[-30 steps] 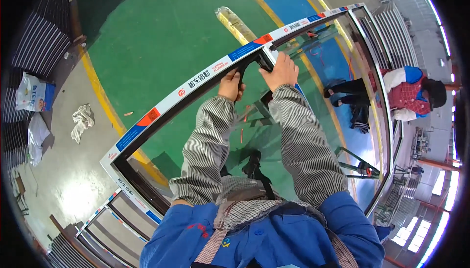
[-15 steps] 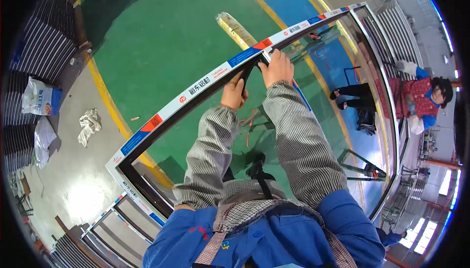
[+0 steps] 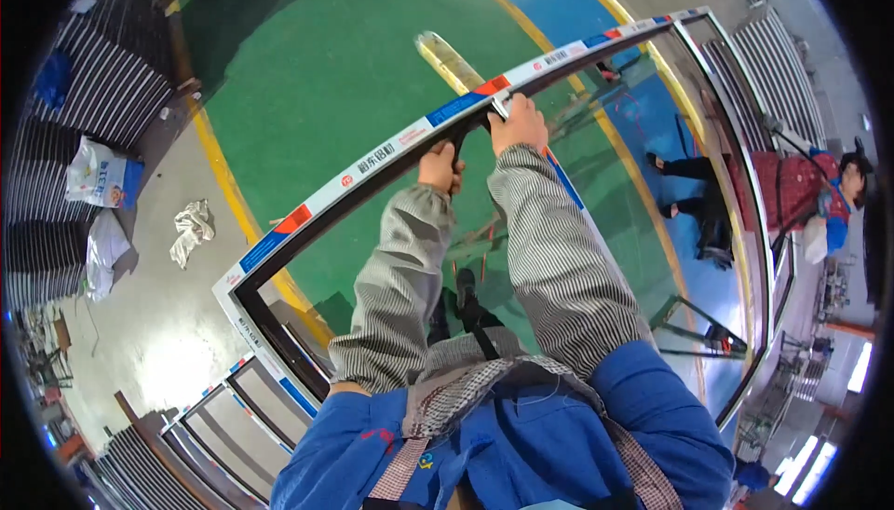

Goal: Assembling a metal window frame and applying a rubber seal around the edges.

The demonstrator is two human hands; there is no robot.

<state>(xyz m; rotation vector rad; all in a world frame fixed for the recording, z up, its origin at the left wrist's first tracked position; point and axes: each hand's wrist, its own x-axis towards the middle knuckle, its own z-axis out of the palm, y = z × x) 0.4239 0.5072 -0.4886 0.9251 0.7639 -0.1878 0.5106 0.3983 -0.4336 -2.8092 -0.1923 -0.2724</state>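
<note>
A large aluminium window frame (image 3: 321, 203), covered with white, blue and red protective film, stretches across in front of me. My left hand (image 3: 438, 167) is closed around a dark strip (image 3: 461, 140), just below the frame's far bar. Up against that bar, where a middle bar (image 3: 570, 184) joins it, my right hand (image 3: 520, 126) has its fingers bent and its thumb at the strip's upper end. The fingertips of my right hand are partly hidden, so its exact hold on the strip is unclear. Striped sleeves cover both forearms.
Another person in a red checked garment (image 3: 792, 191) is beyond the frame's right side. A yellow wrapped bundle (image 3: 449, 63) lies on the green floor. Stacked profiles (image 3: 112, 72), white bags (image 3: 93, 173) and a crumpled cloth (image 3: 192, 231) are at left. More frames (image 3: 237, 417) lie lower left.
The view has shifted slightly, and both hands stay near the same joint. The person at right has changed posture, legs farther apart. My foot below has moved a little left and up.
</note>
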